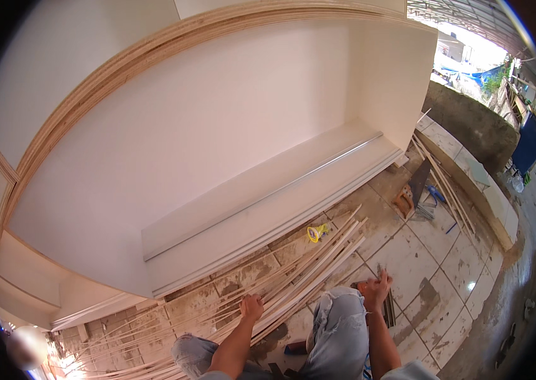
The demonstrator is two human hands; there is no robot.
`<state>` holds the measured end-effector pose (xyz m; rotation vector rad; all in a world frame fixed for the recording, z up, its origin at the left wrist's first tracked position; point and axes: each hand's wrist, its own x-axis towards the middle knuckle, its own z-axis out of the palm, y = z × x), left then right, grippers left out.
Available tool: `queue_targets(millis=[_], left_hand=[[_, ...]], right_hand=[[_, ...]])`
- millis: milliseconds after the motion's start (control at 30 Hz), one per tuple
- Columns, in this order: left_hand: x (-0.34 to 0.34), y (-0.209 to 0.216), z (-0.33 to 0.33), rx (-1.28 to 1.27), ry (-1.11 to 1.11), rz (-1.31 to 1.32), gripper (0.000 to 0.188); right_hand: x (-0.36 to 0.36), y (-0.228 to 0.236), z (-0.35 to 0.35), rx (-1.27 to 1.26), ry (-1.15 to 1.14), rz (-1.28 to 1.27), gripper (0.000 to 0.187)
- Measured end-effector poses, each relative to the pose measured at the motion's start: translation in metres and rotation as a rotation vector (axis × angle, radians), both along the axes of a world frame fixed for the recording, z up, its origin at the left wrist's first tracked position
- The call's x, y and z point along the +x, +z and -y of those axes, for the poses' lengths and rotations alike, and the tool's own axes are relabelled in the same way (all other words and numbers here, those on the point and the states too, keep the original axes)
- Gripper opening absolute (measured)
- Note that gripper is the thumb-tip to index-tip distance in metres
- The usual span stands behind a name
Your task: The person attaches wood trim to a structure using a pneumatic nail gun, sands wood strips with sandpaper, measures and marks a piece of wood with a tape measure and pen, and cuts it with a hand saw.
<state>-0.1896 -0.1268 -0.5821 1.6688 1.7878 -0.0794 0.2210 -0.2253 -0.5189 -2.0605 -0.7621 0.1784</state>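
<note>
My left hand [252,306] is closed at the bundle of long, thin wooden strips [318,261], its fingers curled round one of them. The strips lie lengthwise across the tiled floor in front of a large white cabinet [217,120]. Beyond my right knee, my right hand [377,292] is raised above the tiles with its fingers drawn together. Whatever they pinch is too small to make out. Close beside that hand is an orange object [361,287], partly hidden by the knee. Dark metal lengths [390,311] lie under my right wrist.
A yellow tape roll [316,233] lies between the strips and the cabinet. To the right are a handsaw [412,193], a blue-handled tool [435,192] and more strips [448,183] beside a low tiled ledge [470,171]. A metal rail [344,154] runs along the cabinet's inner panel.
</note>
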Motion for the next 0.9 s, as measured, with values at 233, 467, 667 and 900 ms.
queue_targets(millis=[233,467,667,900], left_hand=[[-0.004,0.011,0.007,0.013,0.038,-0.093,0.031],[-0.037,-0.011,-0.011,-0.097,0.091,-0.031,0.032],[-0.038,0.012,-0.009,-0.088,0.044,-0.118,0.033],[-0.023,0.017,0.002,0.114,-0.181,-0.389,0.033]], right_hand=[[-0.040,0.198,-0.112,0.524,0.381,-0.530,0.025],[-0.160,0.249,-0.160,0.572,0.791,-0.576,0.017],[-0.196,0.212,-0.151,0.101,1.147,0.105,0.012],[-0.214,0.199,-0.146,-0.015,1.261,0.221,0.020]])
